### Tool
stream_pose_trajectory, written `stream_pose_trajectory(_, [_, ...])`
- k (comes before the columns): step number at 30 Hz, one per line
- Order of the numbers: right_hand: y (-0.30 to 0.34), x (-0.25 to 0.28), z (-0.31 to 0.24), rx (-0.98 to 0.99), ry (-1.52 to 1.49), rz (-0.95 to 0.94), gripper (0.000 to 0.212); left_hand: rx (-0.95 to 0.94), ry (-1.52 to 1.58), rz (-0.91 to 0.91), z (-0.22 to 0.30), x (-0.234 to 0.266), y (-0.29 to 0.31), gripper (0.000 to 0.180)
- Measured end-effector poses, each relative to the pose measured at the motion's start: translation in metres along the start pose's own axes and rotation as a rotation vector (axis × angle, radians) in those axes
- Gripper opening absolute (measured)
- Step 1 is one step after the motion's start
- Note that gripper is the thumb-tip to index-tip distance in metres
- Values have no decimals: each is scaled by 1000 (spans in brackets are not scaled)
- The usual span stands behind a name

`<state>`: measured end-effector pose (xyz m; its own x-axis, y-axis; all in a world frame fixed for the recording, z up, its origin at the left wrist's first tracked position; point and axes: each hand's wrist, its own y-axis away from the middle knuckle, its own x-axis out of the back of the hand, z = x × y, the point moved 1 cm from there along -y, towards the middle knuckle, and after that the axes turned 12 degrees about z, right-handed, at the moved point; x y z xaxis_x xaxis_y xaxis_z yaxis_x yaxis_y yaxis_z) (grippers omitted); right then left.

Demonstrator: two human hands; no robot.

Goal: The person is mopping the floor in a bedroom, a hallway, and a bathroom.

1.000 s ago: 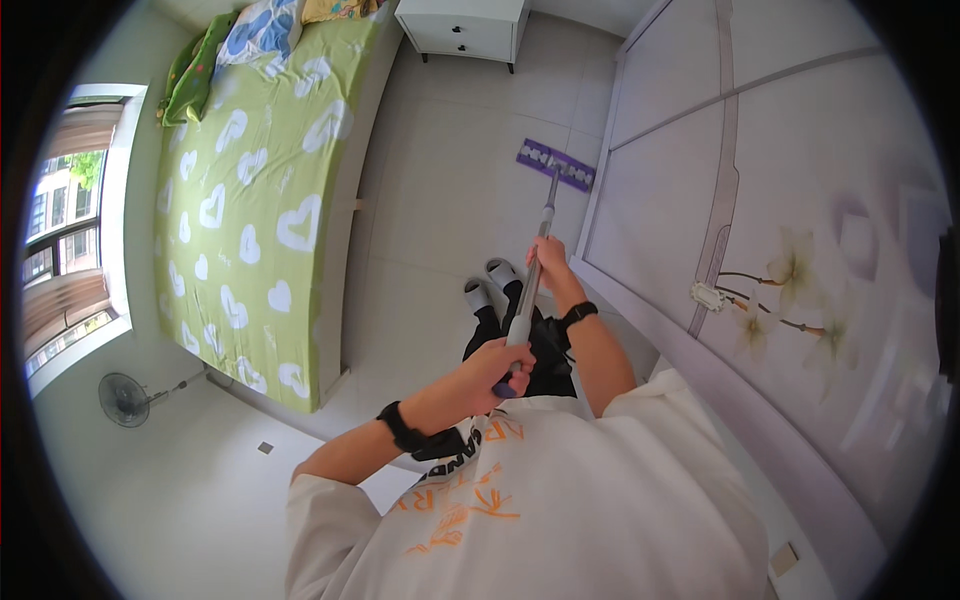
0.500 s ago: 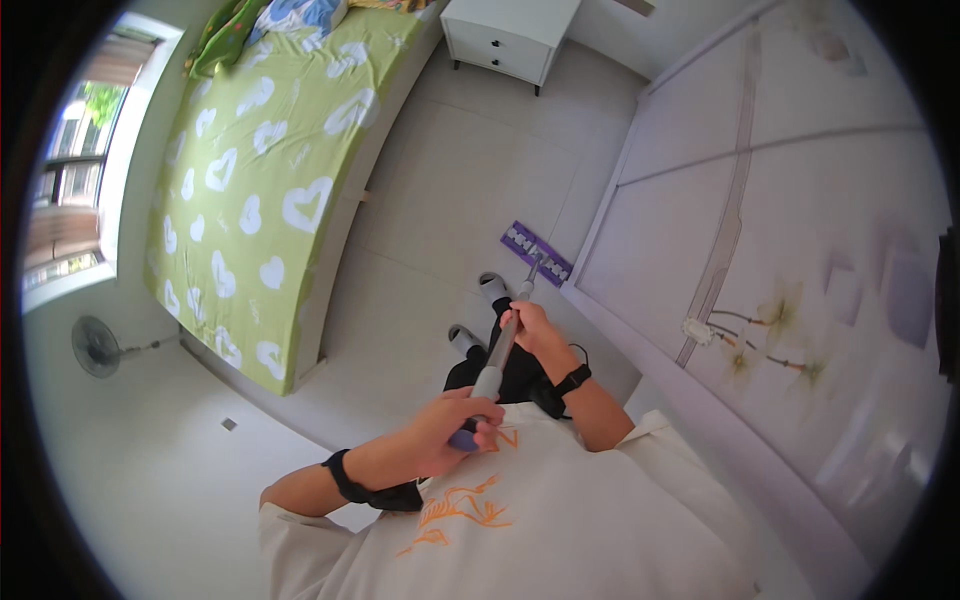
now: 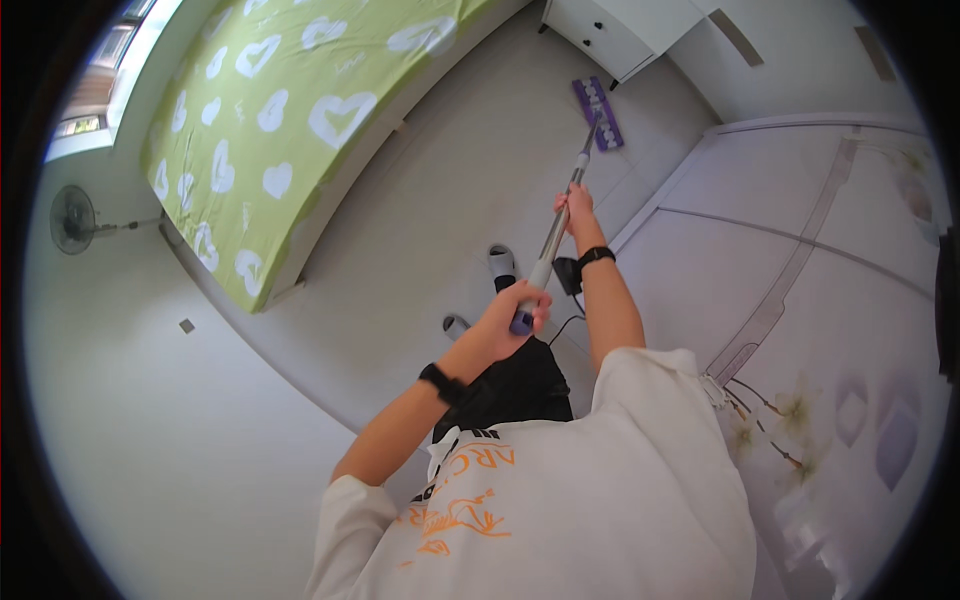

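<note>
Both of my hands grip a flat mop [image 3: 551, 244] with a long grey and silver handle. My left hand [image 3: 517, 310] is closed round the upper end of the handle, near its dark blue cap. Further down the pole, my right hand [image 3: 575, 207] is wrapped round the silver tube. The purple mop head [image 3: 598, 115] lies flat on the pale tiled floor [image 3: 460, 160], close to a white cabinet. Both arms reach forward, the right one nearly straight.
Along the left stands a bed [image 3: 270, 110] with a green heart-patterned sheet. A white cabinet [image 3: 608, 35] with drawers is at the far end. Sliding wardrobe doors [image 3: 740, 230] run down the right. A fan [image 3: 75, 220] stands at the far left. My slippers [image 3: 502, 262] are on the floor.
The mop head has slid forward across the floor, from beside the wardrobe toward the white cabinet. Both hands have moved forward with the handle, and my arms have stretched out. The view has shifted.
</note>
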<state>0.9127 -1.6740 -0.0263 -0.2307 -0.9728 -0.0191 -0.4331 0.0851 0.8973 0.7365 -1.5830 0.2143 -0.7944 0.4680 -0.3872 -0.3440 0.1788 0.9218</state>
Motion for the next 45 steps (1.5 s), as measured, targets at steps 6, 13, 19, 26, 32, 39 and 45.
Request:
stream_pose_trajectory(6, [12,-8,52,97,521,36,29,267,707,-286,-35,47,1,19])
stream_pose_trajectory(13, [154,1,177,90,753,-42,27,273,744,-83,-86,149,136,18])
stream_pose_trajectory(19, [269,28,279,-89,796,-286,19,219,821,115,-142,176,257,16])
stream_pose_trajectory(26, [310,41,338,-316,619,-470,8,173,909,75,-178,195,291,16])
stream_pose_trajectory(32, [326,67,308,-169,522,-393,20,254,822,-39,-197,188,305,12])
stream_pose_trajectory(39, [231,135,237,50,434,-176,18,355,604,-106,-219,171,192,10])
stream_pose_trajectory(45, [194,196,222,60,590,-79,16,440,616,-208,-255,162,142,9])
